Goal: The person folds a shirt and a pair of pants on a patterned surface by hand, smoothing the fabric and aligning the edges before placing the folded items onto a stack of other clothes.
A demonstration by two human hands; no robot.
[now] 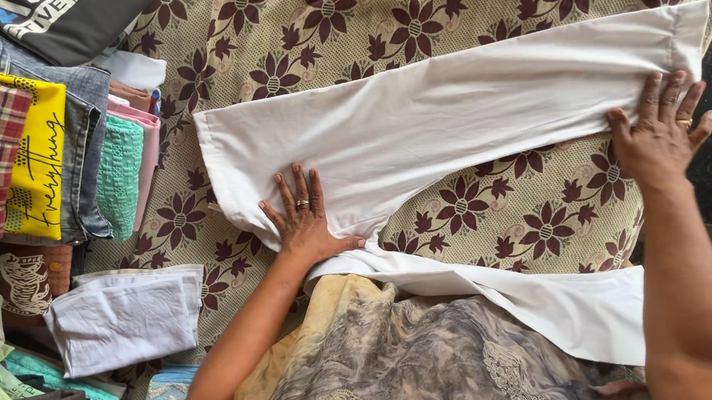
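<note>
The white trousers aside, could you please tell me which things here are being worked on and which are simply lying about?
In hand:
white trousers, spread flat on the floral bedsheet
left hand, pressing near the crotch
right hand, flat on a leg end

Lying about:
folded white cloth
stack of folded clothes
teal folded garments

Trousers (453,119) on bedspread (459,4), clothes pile (25,155) at left

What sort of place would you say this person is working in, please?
Probably a home, at a bed or a similar covered surface: a flowered bedspread lies under white trousers, and stacks of folded clothes sit beside them. Both hands press flat on the trousers.
</note>
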